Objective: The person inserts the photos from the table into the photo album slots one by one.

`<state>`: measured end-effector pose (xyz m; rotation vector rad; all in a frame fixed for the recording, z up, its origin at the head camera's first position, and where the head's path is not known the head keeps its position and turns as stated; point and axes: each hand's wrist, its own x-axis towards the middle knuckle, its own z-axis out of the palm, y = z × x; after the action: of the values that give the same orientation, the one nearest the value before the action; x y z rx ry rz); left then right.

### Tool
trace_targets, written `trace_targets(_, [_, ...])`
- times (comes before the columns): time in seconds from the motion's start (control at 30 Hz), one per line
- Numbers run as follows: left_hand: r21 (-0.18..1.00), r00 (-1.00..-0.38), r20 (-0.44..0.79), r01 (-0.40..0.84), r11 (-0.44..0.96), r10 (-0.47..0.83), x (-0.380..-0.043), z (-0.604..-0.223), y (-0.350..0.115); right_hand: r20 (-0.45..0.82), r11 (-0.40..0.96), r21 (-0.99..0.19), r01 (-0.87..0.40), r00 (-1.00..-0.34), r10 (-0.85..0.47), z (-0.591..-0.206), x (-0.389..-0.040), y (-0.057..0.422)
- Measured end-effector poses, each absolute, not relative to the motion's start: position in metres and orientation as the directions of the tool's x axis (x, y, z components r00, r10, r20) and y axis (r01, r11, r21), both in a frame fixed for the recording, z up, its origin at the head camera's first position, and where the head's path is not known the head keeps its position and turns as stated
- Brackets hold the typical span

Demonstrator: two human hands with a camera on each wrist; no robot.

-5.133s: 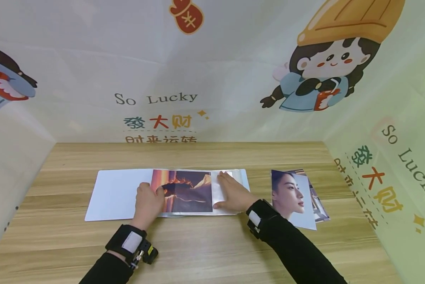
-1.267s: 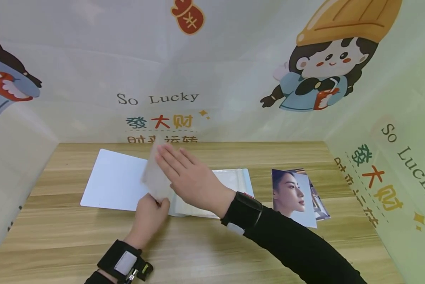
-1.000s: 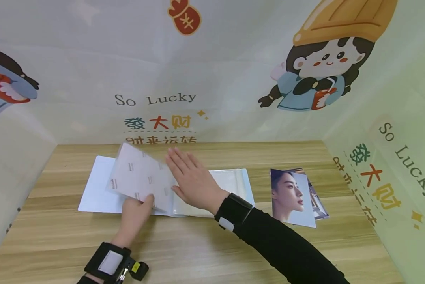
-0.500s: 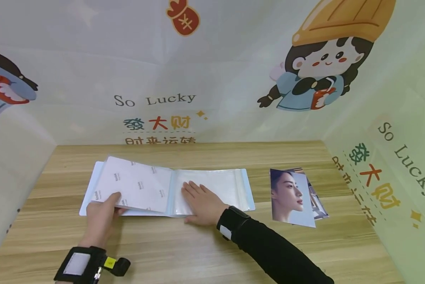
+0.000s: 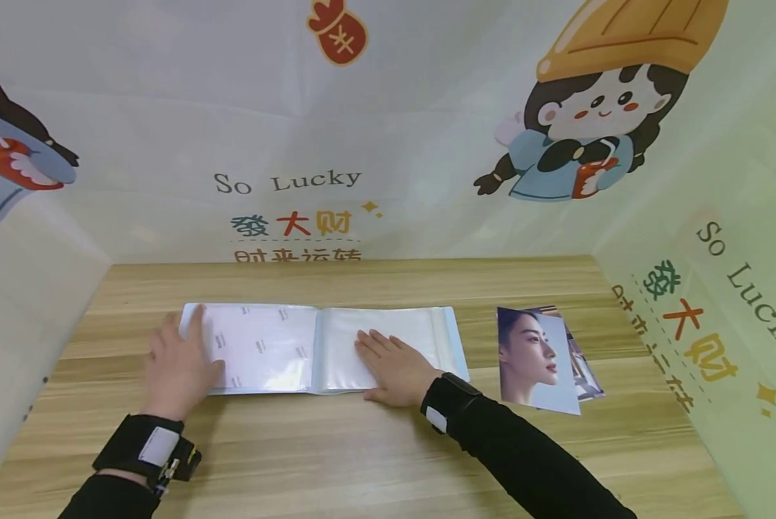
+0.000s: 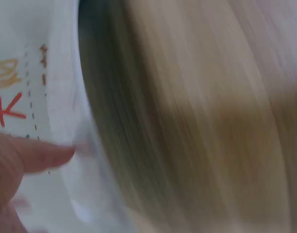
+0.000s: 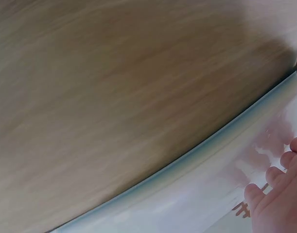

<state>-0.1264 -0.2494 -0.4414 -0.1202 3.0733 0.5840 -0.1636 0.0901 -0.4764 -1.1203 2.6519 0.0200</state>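
Observation:
A photo album point(image 5: 258, 364) with clear pocket pages lies open and flat on the table. Its left page shows the white printed back of a photo inside the sleeve, while the right page point(image 5: 420, 331) has a blank whitish sleeve. My left hand point(image 5: 176, 364) rests at the left page's outer edge with its fingers extended; the blurred left wrist view has a fingertip point(image 6: 65, 154) against the page. With fingers straight, my right hand point(image 5: 397, 367) lies on the right page, and its fingers point(image 7: 279, 179) also appear over the glossy sleeve in the right wrist view.
To the right of the album lies a portrait photo point(image 5: 530, 360), overlapping another photo point(image 5: 585, 375) mostly hidden beneath it. A printed cloth point(image 5: 413, 173) encloses the wooden table point(image 5: 336, 461) at the back and sides.
The page with the dark orange-and-purple photo has been turned leftward and now lies flat, back showing. My left hand let go of its edge; my right hand came down onto the right page.

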Motion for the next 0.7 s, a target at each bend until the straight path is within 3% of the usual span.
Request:
trace_targets(0.1, [0.175,-0.959,0.004,0.279,0.944,0.283,-0.133,-0.448,-0.244,-0.241,0.699,-0.086,-0.710,-0.666,-0.706,-0.477,-0.165,0.100])
trace_targets(0.2, [0.146,-0.894,-0.053,0.433,0.889,0.444,-0.140,-0.452,-0.242,-0.241,0.704,-0.104,-0.703,-0.669,-0.703,-0.477,-0.166,0.112])
trace_targets(0.47, [0.264,-0.873,-0.227,0.371,0.890,0.431,-0.152,-0.458,-0.248,-0.202,0.711,-0.232,-0.664,-0.682,-0.703,-0.469,-0.171,0.160])
trace_targets(0.6, [0.274,-0.873,-0.222,0.372,0.887,0.435,-0.153,-0.464,-0.249,-0.154,0.775,-0.344,-0.531,-0.782,-0.604,-0.465,-0.181,0.202])
trace_targets(0.7, [0.284,-0.875,-0.226,0.361,0.888,0.428,-0.152,-0.468,-0.249,-0.153,0.858,-0.352,-0.373,-0.882,-0.446,-0.461,-0.190,0.240])
